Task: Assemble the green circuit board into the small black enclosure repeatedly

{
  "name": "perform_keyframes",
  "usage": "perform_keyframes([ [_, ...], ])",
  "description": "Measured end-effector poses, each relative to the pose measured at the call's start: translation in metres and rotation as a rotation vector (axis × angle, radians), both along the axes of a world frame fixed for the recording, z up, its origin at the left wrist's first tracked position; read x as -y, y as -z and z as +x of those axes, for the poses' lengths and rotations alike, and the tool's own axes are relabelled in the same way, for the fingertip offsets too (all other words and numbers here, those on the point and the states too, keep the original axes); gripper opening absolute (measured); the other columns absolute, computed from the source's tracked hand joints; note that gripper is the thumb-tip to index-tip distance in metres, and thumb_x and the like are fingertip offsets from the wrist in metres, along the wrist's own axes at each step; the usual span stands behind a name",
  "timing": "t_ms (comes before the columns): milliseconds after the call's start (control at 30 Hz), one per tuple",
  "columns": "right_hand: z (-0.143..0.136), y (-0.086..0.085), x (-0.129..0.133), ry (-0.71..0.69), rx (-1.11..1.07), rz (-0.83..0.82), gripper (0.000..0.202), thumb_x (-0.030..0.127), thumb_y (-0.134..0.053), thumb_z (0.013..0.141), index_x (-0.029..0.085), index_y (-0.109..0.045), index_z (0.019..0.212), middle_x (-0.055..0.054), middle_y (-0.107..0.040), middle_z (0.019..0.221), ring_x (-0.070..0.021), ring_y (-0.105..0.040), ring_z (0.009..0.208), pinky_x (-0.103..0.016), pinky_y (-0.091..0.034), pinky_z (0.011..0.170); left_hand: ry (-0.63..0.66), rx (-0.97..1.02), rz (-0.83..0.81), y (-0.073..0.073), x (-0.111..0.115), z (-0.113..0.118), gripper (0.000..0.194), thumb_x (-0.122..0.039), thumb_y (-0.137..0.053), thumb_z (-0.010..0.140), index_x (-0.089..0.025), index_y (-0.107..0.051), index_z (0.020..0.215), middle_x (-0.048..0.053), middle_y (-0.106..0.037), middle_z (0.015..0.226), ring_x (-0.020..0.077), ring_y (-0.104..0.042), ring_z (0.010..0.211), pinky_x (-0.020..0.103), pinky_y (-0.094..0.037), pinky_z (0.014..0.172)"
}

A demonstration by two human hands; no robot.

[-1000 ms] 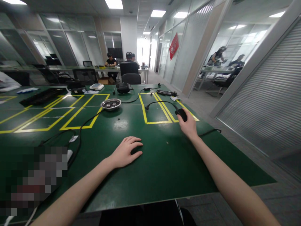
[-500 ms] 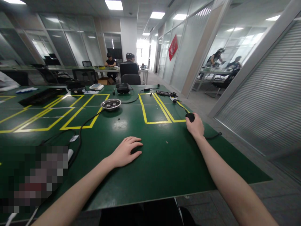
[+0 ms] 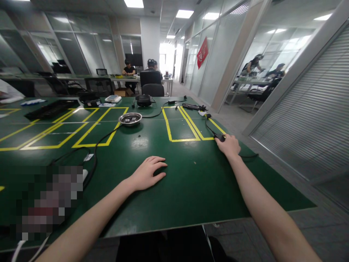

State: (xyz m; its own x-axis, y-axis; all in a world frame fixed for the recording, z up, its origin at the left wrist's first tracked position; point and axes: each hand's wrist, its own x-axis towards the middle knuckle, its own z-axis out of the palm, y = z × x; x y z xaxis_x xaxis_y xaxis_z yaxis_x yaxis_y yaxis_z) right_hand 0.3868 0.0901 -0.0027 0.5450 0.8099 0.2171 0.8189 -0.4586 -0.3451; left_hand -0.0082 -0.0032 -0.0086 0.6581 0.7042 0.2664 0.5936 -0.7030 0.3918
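My right hand is at the right side of the green table, its fingers closed around a small black power adapter. The hand covers part of it. One black cable runs from it up to a black plug, and another cable emerges right of the hand. My left hand lies palm down on the bare green tabletop, fingers spread, with nothing in it.
Yellow tape outlines mark the table. A metal bowl holds small metal parts. Farther back are a folded black tripod, a black headset-like item and a black tray. A blurred-out object lies at left. People sit beyond.
The black adapter now sits lower and flatter under my right hand, whose grip has shifted slightly right. The black plug beyond it shows more clearly. My left hand stays in place.
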Motion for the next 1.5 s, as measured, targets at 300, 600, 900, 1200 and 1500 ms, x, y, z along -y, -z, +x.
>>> perform_keyframes([
  [300,0.032,0.014,-0.012,0.025,-0.013,0.092,0.05,0.048,-0.06,0.092,0.021,-0.07,0.134,-0.018,-0.075,0.116,-0.0353,-0.07,0.108,-0.044,-0.056,0.088,0.011,-0.009,-0.008,-0.005,0.002,0.001,0.029,-0.034,-0.062,0.1,-0.025,-0.069,0.127,0.01,-0.065,0.143,0.0279,-0.057,0.135,0.051,-0.045,0.116],
  [600,0.049,0.022,-0.018,0.102,-0.068,0.13,0.045,0.047,-0.048,0.099,0.02,-0.073,0.125,-0.018,-0.075,0.111,-0.0325,-0.071,0.106,-0.043,-0.057,0.088,0.002,-0.034,-0.012,-0.003,0.002,0.001,0.03,-0.032,-0.063,0.1,-0.023,-0.069,0.127,0.011,-0.064,0.144,0.0282,-0.056,0.136,0.051,-0.045,0.117],
  [900,0.039,0.015,-0.011,0.1,-0.078,0.043,0.052,0.055,-0.058,0.093,0.019,-0.071,0.128,-0.02,-0.069,0.117,-0.0365,-0.07,0.108,-0.048,-0.056,0.092,0.006,-0.037,-0.011,-0.006,0.003,0.002,0.03,-0.034,-0.062,0.101,-0.024,-0.068,0.128,0.011,-0.064,0.145,0.0278,-0.056,0.136,0.05,-0.045,0.116],
  [1200,0.031,0.003,-0.003,0.01,-0.039,0.056,0.06,0.061,-0.075,0.079,0.023,-0.073,0.124,-0.015,-0.061,0.126,-0.0318,-0.07,0.105,-0.042,-0.057,0.089,0.007,-0.019,-0.033,-0.006,0.004,0.001,0.031,-0.034,-0.061,0.101,-0.025,-0.068,0.129,0.011,-0.063,0.146,0.028,-0.055,0.137,0.051,-0.043,0.118],
  [1500,0.039,0.002,-0.009,-0.075,-0.061,0.011,0.043,0.057,-0.078,0.073,0.024,-0.085,0.101,-0.01,-0.08,0.099,-0.0311,-0.074,0.089,-0.034,-0.055,0.065,-0.002,-0.032,-0.041,-0.006,0.003,0.0,0.031,-0.032,-0.062,0.1,-0.024,-0.068,0.129,0.011,-0.062,0.146,0.0284,-0.055,0.137,0.052,-0.045,0.117],
])
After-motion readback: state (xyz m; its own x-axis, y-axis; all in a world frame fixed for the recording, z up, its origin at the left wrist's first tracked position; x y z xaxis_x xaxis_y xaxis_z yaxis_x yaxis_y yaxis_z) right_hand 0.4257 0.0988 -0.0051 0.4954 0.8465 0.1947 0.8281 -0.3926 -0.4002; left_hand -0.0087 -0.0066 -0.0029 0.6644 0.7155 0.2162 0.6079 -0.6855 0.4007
